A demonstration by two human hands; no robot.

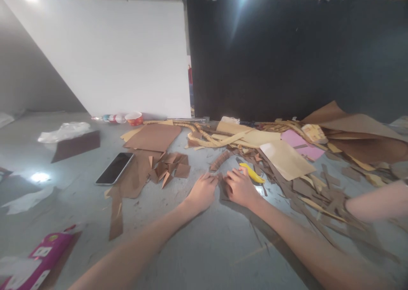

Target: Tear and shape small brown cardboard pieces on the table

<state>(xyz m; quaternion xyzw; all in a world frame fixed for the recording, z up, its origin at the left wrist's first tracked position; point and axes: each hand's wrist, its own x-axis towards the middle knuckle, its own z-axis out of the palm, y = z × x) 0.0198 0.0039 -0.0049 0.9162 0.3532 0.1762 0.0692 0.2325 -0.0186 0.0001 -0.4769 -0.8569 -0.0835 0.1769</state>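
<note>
Both my hands rest close together on the grey floor. My left hand [203,191] has its fingers curled down onto a small brown cardboard piece [221,180] that lies between the two hands. My right hand [239,186] is closed over the same piece from the right. A yellow utility knife [252,172] lies just beyond my right hand, touching its knuckles. A curved strip of folded brown cardboard [220,159] sits just past my fingertips.
A black phone [114,168] lies left, beside cut brown triangles [168,169] and a large brown sheet [153,137]. Tan and pink paper sheets [288,154] and scrap strips pile up right. Another person's arm [376,202] enters at the right. A pink box [41,258] sits at lower left.
</note>
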